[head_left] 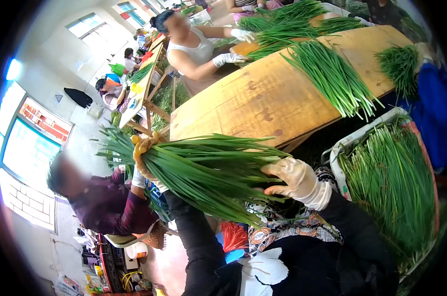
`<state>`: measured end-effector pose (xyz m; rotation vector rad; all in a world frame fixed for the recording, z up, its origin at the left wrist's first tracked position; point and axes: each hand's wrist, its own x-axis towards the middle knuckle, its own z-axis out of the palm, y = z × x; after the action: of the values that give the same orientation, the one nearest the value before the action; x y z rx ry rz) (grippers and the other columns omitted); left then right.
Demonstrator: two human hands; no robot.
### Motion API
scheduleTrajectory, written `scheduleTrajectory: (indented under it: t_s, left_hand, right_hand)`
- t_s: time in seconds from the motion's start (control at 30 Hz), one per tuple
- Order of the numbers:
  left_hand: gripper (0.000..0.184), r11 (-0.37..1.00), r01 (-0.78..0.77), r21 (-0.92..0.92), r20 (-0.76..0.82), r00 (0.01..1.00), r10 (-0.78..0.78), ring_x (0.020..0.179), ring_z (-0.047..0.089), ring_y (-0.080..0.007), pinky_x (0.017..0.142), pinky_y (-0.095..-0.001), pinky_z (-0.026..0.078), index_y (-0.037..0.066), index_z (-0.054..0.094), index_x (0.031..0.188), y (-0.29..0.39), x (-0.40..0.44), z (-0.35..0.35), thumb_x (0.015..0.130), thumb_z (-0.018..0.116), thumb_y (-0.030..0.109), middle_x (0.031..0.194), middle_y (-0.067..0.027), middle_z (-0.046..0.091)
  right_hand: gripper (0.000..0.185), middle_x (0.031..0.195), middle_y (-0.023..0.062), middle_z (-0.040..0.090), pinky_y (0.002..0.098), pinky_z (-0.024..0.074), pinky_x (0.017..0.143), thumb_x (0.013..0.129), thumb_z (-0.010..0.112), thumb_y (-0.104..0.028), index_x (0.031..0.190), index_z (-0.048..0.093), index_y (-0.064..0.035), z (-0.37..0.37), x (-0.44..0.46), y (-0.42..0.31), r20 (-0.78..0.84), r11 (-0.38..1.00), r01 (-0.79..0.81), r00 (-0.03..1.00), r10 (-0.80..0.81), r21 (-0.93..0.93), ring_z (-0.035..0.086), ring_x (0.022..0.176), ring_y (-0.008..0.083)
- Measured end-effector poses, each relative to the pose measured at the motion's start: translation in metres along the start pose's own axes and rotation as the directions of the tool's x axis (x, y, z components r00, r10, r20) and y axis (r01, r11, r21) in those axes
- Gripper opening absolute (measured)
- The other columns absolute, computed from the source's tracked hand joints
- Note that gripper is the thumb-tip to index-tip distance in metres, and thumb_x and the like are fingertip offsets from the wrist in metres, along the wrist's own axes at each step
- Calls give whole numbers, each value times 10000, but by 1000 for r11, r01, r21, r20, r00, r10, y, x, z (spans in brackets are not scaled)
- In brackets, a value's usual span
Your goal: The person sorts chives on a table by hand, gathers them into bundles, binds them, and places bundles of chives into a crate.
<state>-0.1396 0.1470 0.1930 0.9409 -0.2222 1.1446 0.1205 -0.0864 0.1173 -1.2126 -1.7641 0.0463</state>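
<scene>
My left hand (145, 154), in a yellowish-tan glove, is closed around a large bunch of garlic chives (203, 165). The bunch is held up in front of me, near the wooden table's front corner. Its leaf tips stick out to the left past my fist, and the stalks fan out to the right. At the stalk ends is my right hand (297, 183) in a thin whitish glove. Its thumb and fingers are apart beside the ends; whether they touch any stalk is hard to tell.
The wooden table (223, 106) bears a loose pile of chives (332, 74). A crate (338, 165) full of greens (388, 182) stands to my right. A seated person in a purple top (110, 204) is close on the left. Across the table a person wearing gloves (198, 54) handles more chives.
</scene>
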Motion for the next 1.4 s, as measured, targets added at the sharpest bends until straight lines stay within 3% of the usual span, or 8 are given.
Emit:
scheduleTrajectory:
  t_s: [0.5, 0.57, 0.7, 0.8, 0.97, 1.17, 1.33, 1.4]
  left_hand:
    - [276, 973, -123, -196, 0, 992, 126, 891, 512, -109, 1004, -384, 238, 67, 461, 1009, 0, 2, 23, 772, 579, 146, 858, 16, 507]
    - [267, 990, -90, -108, 50, 994, 95, 897, 511, -112, 1010, -373, 240, 77, 468, 996, 17, 5, 20, 774, 583, 171, 856, 13, 514]
    - [191, 965, 48, 258, 32, 998, -59, 921, 505, -102, 1020, -333, 245, 103, 505, 914, 47, 8, 32, 787, 581, 224, 894, 34, 545]
    - [228, 960, -104, 261, 46, 994, 95, 950, 478, -108, 1019, -340, 243, 120, 505, 894, 59, 14, -8, 769, 608, 281, 901, 62, 531]
    - [302, 948, 53, 314, 14, 998, -61, 1005, 463, -196, 994, -379, 266, 70, 548, 974, 64, 17, -16, 813, 516, 323, 957, -33, 565]
    - [102, 997, -46, -68, -86, 995, 40, 788, 482, -104, 912, -297, 341, 67, 483, 803, 21, 15, 11, 803, 545, 147, 771, 3, 499]
    - [123, 999, -34, -35, -76, 997, 31, 854, 472, -111, 927, -295, 324, 92, 494, 832, 46, 4, -37, 782, 579, 166, 787, 22, 503]
    - [141, 999, 31, -45, -56, 998, -33, 889, 465, -113, 937, -300, 316, 104, 499, 853, 52, 3, -37, 770, 593, 168, 802, 28, 510]
  right_hand:
    - [157, 753, 72, 617, 233, 447, 527, 815, 483, -52, 927, 592, -55, 6, -33, 35, 131, 670, -440, 878, 460, 598, 590, 635, 135]
    - [177, 779, 100, 623, 271, 470, 564, 795, 497, -104, 927, 602, -51, -5, -53, 58, 235, 953, -76, 961, 149, -295, 612, 675, 174]
    - [582, 995, 137, 587, 360, 474, 682, 648, 640, -312, 1135, 487, -34, -28, -34, 24, 461, 596, -280, 423, 780, -752, 580, 879, 250]
    - [840, 1222, 148, 432, 352, 330, 922, 627, 671, -468, 1259, 340, -25, -2, -42, 39, 428, 983, -175, 886, 180, -52, 426, 1110, 280]
    - [568, 1151, 95, 513, 272, 342, 910, 744, 637, -351, 1190, 459, -47, 37, -10, -1, 330, 390, -402, 913, 240, 828, 460, 1068, 179]
    - [170, 911, 176, 622, 184, 322, 327, 848, 523, -167, 876, 569, -6, -17, -27, -2, 347, 265, -370, 929, 132, 890, 387, 324, 63]
    - [184, 836, 124, 613, 250, 426, 434, 866, 483, -178, 929, 584, -37, -45, -90, 38, -78, -270, 90, 995, 55, 959, 497, 506, 86]
    - [320, 971, 107, 578, 269, 449, 614, 841, 519, -216, 1115, 487, -55, -52, -75, 27, 476, 30, -482, 872, 111, 876, 531, 732, 127]
